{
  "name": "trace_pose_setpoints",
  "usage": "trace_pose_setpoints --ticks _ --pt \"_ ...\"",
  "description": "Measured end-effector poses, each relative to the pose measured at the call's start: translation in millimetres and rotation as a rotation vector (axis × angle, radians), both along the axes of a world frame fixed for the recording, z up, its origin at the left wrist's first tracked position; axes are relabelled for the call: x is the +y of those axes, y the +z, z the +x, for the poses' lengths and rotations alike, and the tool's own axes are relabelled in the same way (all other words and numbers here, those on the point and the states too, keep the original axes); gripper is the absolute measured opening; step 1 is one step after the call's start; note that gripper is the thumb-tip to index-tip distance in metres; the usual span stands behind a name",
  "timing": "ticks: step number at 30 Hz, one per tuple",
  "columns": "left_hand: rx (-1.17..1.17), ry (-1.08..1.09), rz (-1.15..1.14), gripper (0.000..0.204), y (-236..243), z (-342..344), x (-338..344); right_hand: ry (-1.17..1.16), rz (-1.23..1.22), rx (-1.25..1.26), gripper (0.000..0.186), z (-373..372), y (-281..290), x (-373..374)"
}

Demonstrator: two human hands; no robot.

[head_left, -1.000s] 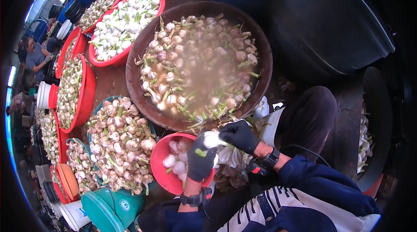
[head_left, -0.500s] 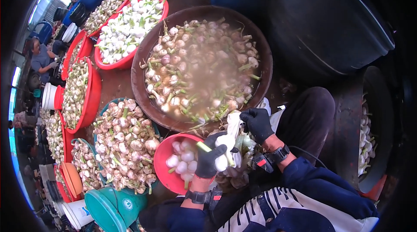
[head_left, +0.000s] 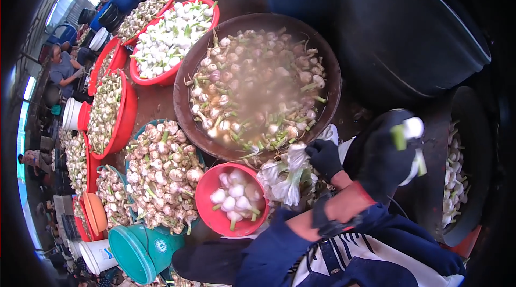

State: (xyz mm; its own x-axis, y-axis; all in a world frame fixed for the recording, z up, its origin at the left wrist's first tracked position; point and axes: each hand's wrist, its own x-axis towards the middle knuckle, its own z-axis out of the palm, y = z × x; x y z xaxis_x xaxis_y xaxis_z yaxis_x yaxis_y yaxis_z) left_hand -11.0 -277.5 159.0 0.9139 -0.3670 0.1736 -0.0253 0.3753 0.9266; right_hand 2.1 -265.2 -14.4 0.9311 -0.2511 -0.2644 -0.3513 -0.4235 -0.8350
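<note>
Since the earlier frame, my left hand (head_left: 382, 152) has swung from the red bowl (head_left: 204, 206) across my right forearm to the left edge of the dark tub (head_left: 473, 136). Its grip is closed round peeled garlic bulbs (head_left: 413, 127), green stubs poking out. My right hand (head_left: 324, 158) is curled beside the loose garlic skins (head_left: 293, 163); I can't tell whether it pinches any.

I judge the bulbs light and firm, probably slick once stripped and easily bruised; I'd take each round its widest part or by the stiff stub.

The brown floor (head_left: 156, 105) looks stained. On it, past the red bowl's upper edge, a broad brown basin (head_left: 184, 112) holds unpeeled garlic (head_left: 217, 112) in murky water. Beyond its left edge, a co-worker (head_left: 64, 74) sits near more red tubs (head_left: 128, 120).
</note>
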Motion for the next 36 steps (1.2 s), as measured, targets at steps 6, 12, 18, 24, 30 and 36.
trace_pose_setpoints --ticks 6,12,18,24,30,36 --pt "-0.777 -0.606 -0.12 0.081 46 -67 -71 0.959 -0.29 0.087 0.034 -20 17 20" --pt "-0.412 -0.406 0.176 0.034 -17 -12 67 0.591 -0.489 -0.278 0.017 39 3 24" --pt "-0.008 -0.166 0.552 0.022 -89 -20 186 0.672 -0.76 -0.135 0.017 125 -71 31" --pt "0.707 0.129 0.141 0.025 -138 -10 226 0.835 -0.912 0.074 0.023 135 -53 36" --pt "1.055 0.175 -0.381 0.041 -151 22 237 0.759 -0.231 -0.297 0.03 78 -14 18" --pt "0.716 0.213 -0.224 0.032 -145 17 236 0.523 -0.072 -0.485 0.027 35 22 52"
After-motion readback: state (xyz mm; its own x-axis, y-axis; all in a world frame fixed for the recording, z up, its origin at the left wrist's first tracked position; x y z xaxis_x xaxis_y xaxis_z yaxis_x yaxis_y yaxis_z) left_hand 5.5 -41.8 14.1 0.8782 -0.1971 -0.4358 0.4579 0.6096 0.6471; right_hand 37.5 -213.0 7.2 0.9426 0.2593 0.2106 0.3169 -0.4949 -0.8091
